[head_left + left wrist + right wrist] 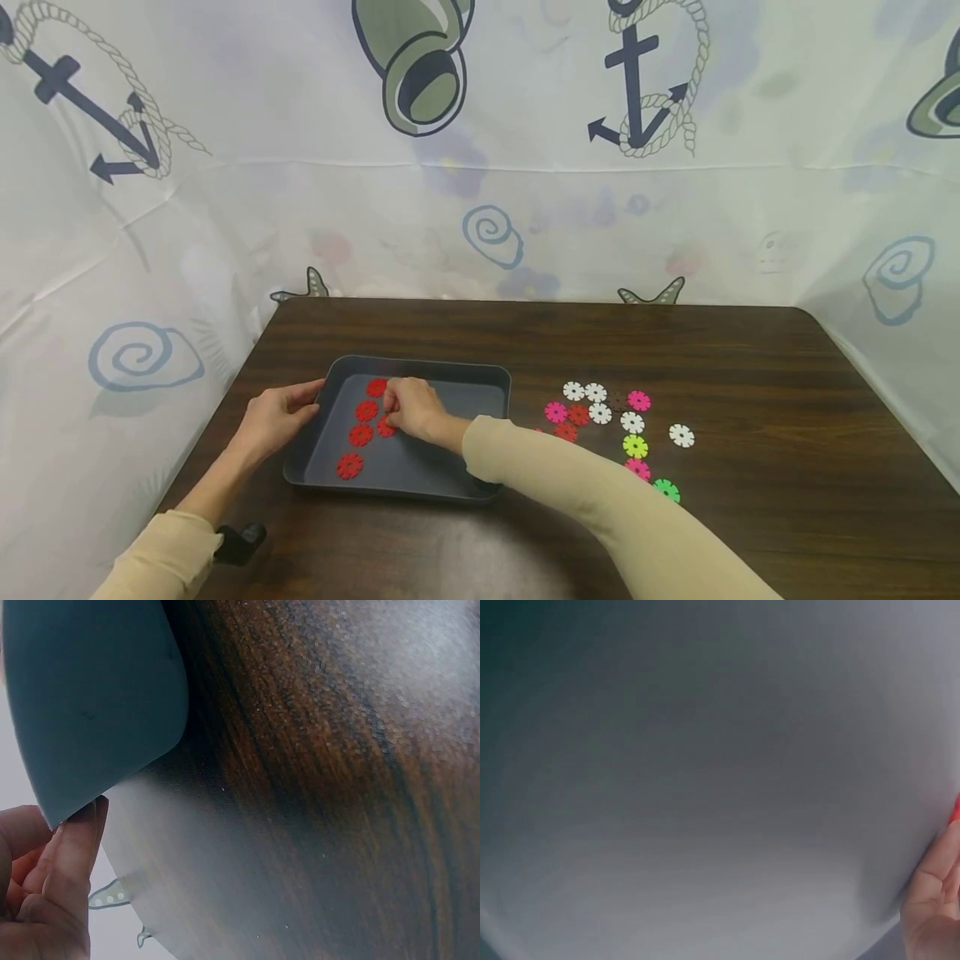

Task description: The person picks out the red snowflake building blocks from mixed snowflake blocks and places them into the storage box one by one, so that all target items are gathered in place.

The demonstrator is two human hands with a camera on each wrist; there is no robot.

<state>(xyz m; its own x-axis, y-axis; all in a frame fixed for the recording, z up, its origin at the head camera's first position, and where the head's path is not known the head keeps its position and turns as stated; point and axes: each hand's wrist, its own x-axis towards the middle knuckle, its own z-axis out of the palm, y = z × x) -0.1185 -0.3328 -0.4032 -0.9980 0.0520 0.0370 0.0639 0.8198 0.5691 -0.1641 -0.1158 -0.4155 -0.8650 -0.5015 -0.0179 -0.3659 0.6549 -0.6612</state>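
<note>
A dark grey tray (450, 492) lies on the table, and my left hand (273, 421) pinches its left rim between thumb and fingers. The left wrist view shows those fingers (71, 859) at the edge of the tray wall (97, 697). Inside the tray, my right hand (414, 408) pinches a red notched disc (386, 427) close over the tray floor. Some red (956, 810) shows at its fingertips in the right wrist view. Several more red notched discs (361, 434) lie in a column left of that hand. One upper red disc (377, 387) sits right beside its knuckles.
Right of the tray, notched discs lie loose on the dark wooden table (750, 375): white (682, 435), pink (639, 401), red (578, 414), yellow (635, 446) and green (666, 490). My right forearm crosses over the tray's right rim and in front of some discs. A patterned curtain (525, 125) hangs behind.
</note>
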